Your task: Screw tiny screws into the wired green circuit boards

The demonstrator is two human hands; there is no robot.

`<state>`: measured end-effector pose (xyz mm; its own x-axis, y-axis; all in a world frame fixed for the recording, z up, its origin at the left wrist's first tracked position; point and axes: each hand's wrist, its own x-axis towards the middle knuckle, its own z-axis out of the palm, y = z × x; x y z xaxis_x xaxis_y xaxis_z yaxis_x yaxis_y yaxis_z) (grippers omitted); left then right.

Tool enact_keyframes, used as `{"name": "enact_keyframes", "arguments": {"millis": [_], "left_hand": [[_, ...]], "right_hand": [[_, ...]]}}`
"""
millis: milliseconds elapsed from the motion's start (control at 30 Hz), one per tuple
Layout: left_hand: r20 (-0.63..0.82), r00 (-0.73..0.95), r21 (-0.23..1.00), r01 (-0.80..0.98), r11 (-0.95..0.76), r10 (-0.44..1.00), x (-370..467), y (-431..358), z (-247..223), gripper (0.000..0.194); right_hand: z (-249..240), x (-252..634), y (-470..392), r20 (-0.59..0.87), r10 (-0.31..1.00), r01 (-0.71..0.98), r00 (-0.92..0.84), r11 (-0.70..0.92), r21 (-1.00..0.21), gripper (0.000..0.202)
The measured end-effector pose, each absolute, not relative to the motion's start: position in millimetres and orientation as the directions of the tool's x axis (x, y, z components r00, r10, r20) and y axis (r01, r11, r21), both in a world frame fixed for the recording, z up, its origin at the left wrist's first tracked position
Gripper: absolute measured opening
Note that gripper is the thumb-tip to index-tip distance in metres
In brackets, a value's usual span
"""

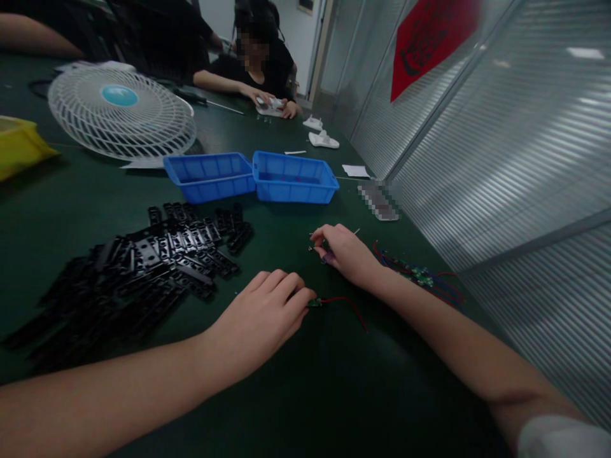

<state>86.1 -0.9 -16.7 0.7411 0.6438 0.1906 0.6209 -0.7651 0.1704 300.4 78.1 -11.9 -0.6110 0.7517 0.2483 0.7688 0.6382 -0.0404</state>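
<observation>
My left hand (267, 305) rests low over the dark green table, its fingers closed on a small green circuit board (314, 303). A red wire (351, 304) runs from the board to the right. Further right and a little farther away is my right hand (344, 253), with thumb and fingers curled near small screws on the tabletop. Something small and dark shows under its fingers, too unclear to name. A heap of black plastic parts (157, 261) lies to the left of my left hand.
Two blue bins (296, 191) stand ahead, with a white fan grille (119, 121) behind them at left. Circuit boards with wires (422, 275) lie right of my right hand. A yellow bin (21, 146) sits far left. Across the table, a person handles a white part (270, 107).
</observation>
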Motion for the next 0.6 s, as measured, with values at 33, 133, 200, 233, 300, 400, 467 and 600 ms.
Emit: {"name": "enact_keyframes", "arguments": {"millis": [33,133,200,233,300,400,467,600], "left_hand": [[0.191,0.742,0.17,0.62,-0.766,0.643,86.3,-0.6,-16.7,0.023],[0.206,0.75,0.163,0.607,-0.778,0.629,86.7,-0.3,-17.0,0.022],[0.226,0.756,0.15,0.596,-0.788,0.615,86.5,-0.7,-17.4,0.022],[0.24,0.755,0.143,0.594,-0.792,0.61,86.3,-1.1,-17.6,0.022],[0.264,0.747,0.136,0.597,-0.79,0.61,85.7,-1.7,-17.9,0.022],[0.284,0.734,0.118,0.612,-0.782,0.617,84.4,-1.4,-18.8,0.018],[0.314,0.741,0.069,0.606,-0.792,0.594,83.4,-0.3,-19.8,0.015],[0.401,0.764,-0.058,0.573,-0.818,0.506,82.7,2.1,-20.8,0.015]], "right_hand": [[-11.9,301.1,78.3,0.253,0.754,0.77,-0.607,0.636,-0.048,0.015],[-10.6,301.3,77.1,0.264,0.755,0.774,-0.6,0.631,-0.047,0.01],[-9.8,300.5,76.1,0.27,0.754,0.777,-0.599,0.629,-0.033,0.009],[-9.7,300.0,75.8,0.274,0.753,0.778,-0.598,0.627,-0.023,0.009],[-10.3,299.1,75.5,0.286,0.751,0.783,-0.596,0.622,0.0,0.012],[-12.3,298.3,75.0,0.315,0.746,0.793,-0.587,0.608,0.039,0.016],[-13.4,297.8,74.0,0.341,0.743,0.802,-0.575,0.594,0.058,0.019],[-11.8,295.2,70.3,0.391,0.742,0.82,-0.545,0.57,0.062,0.026]]}}
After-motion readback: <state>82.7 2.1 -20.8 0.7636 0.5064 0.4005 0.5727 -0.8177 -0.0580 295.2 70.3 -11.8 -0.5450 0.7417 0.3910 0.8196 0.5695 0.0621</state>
